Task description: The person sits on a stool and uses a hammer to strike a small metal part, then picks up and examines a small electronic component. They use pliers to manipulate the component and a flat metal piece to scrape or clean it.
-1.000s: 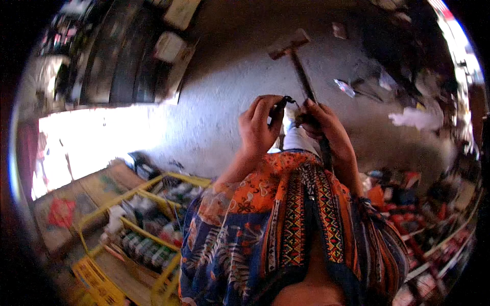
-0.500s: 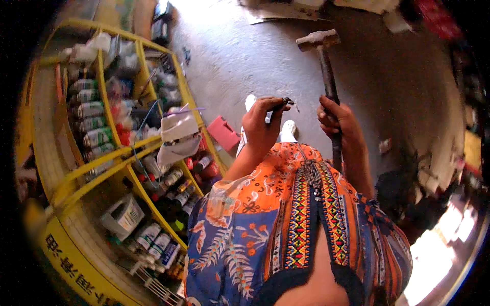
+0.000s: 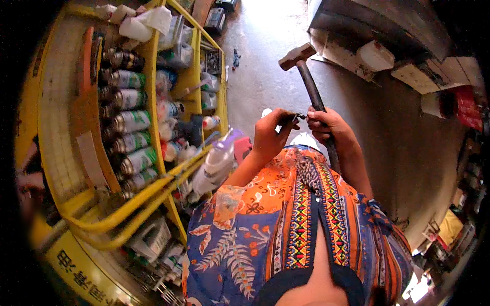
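Above the patterned shirt, at about chest height, a hammer is held upright by the right hand. The fingers are clenched around the dark handle at approx. its middle, so the metal head stands well above the fist, and the lower part of the handle runs down behind the wrist and forearm. The left hand is just beside the right one, fingers pinched on a small dark object; its kind cannot be told, it is too small. This small object is between the two hands, very near the handle, and touches or almost touches the right-hand fingers. On the person's left side a yellow rack is seen, w/ a row of spray cans lying in one compartment and white bottles near its edge. A grey concrete floor is below the hammer head.
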{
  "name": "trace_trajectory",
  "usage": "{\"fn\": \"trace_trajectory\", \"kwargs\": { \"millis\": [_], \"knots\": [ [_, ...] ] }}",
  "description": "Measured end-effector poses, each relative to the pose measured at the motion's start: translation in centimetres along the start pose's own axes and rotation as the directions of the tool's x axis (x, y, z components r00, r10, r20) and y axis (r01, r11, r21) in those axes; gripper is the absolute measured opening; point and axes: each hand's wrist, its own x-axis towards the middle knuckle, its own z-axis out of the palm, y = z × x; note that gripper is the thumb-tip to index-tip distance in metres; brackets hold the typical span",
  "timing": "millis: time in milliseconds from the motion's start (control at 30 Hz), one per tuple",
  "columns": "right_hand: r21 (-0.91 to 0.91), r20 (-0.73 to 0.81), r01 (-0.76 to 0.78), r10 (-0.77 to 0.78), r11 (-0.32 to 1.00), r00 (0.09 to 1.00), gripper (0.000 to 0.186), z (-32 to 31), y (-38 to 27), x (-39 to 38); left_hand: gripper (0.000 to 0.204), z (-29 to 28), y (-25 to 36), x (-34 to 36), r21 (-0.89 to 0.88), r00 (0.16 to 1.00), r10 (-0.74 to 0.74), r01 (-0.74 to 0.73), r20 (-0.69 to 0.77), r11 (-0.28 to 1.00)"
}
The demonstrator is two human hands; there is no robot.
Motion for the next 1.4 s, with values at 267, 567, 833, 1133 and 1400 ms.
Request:
{"fn": "trace_trajectory", "kwargs": {
  "millis": [267, 567, 833, 1133, 1400],
  "knots": [
    [0.125, 0.007, -0.025, 0.025, 0.992, 1.0, 0.012, -2.4, -7.7, -7.6, 0.019, 5.8, 8.6, 3.5, -0.032, 0.99, -0.053, 0.058, 0.13, 0.998],
    [0.303, 0.02, -0.084, 0.082, 0.949, 0.996, 0.011, 9.6, -21.4, -23.1, 0.031, 4.3, 34.6, 6.2, 0.273, 0.999, 0.03, -0.038, 0.033, 0.961],
    [0.512, 0.197, -0.199, 0.111, 0.836, 0.974, 0.014, 9.1, -22.0, -24.5, 0.03, 5.1, 38.0, 6.6, 0.241, 0.988, -0.109, 0.132, -0.108, 0.961],
    [0.002, 0.01, -0.024, 0.024, 1.0, 1.0, 0.013, 22.1, -8.8, -14.3, 0.028, -11.5, 28.3, -3.0, -0.176, 0.901, -0.429, 0.433, 0.065, 0.884],
    [-0.206, -0.022, 0.02, -0.026, 0.978, 0.999, 0.009, 33.4, 2.0, -9.6, 0.026, -23.7, 22.3, -9.3, -0.777, 0.627, -0.657, 0.622, 0.418, 0.099]
  ]
}}
